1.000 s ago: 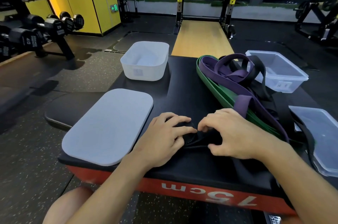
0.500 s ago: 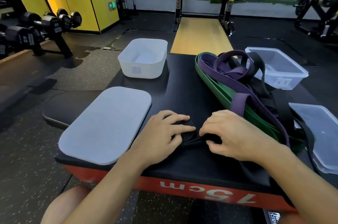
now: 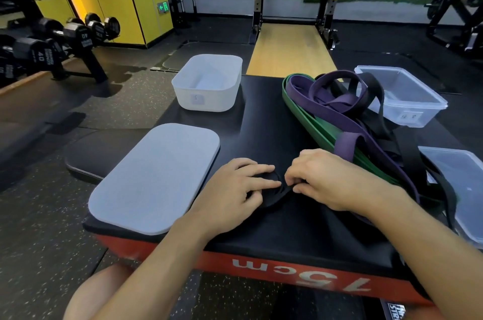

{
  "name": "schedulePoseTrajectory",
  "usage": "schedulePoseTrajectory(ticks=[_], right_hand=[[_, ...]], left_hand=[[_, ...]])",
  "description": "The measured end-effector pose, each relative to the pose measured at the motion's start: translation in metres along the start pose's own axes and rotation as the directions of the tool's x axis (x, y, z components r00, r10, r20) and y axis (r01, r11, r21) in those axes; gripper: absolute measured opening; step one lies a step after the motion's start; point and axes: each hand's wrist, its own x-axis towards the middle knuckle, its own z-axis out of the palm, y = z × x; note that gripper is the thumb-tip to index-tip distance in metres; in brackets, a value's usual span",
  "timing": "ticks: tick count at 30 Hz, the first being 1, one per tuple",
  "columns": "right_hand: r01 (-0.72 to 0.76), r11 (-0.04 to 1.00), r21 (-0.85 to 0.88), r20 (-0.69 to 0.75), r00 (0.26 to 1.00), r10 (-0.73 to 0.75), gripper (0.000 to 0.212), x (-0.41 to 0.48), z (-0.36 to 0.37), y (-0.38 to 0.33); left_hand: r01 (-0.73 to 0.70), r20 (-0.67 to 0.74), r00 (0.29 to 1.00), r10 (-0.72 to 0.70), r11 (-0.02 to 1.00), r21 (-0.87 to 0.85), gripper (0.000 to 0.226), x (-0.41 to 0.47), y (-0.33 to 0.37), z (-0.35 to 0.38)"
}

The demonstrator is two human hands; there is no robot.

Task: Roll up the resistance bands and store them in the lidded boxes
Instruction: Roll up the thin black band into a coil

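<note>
Pinching a flat black rubber resistance band (image 3: 273, 195), partly coiled, between curled fingertips of left hand (image 3: 235, 189) and right hand (image 3: 332, 183). Hard to tell from the matte black pad (image 3: 287, 228) beneath; tail hidden under the right palm.

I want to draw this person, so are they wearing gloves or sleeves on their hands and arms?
No. The left hand and right hand are bare: no gloves, rings or watch show. The left forearm and right forearm are bare too, with no sleeve in view up to the picture's edge.
</note>
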Motion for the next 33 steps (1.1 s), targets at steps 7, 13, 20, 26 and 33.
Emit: schedulePoseTrajectory(ticks=[7,13,20,26,33], right_hand=[[-0.147,0.989,-0.003,-0.263,0.955,0.141,0.039,0.001,-0.002,-0.004],[-0.326,0.94,0.095,-0.219,0.915,0.339,0.023,-0.007,0.016,-0.023],[-0.318,0.907,0.275,-0.216,0.899,0.38,0.034,-0.004,0.021,-0.029],[-0.418,0.707,0.57,-0.283,0.708,0.647,0.02,0.012,0.028,-0.039],[-0.489,0.714,0.501,-0.211,0.731,0.649,0.037,0.038,0.02,-0.05]], left_hand=[[0.042,-0.079,0.996,-0.048,0.996,-0.076,0.028,-0.005,-0.001,-0.003],[0.046,-0.075,0.996,-0.047,0.999,-0.025,0.025,-0.005,0.005,-0.003],[0.055,-0.078,0.995,-0.059,0.996,-0.063,0.026,-0.005,0.003,-0.004],[0.062,-0.099,0.993,-0.069,0.996,-0.068,0.026,-0.005,0.003,-0.003],[0.048,-0.1,0.993,-0.057,0.995,-0.089,0.029,-0.005,-0.001,-0.002]])
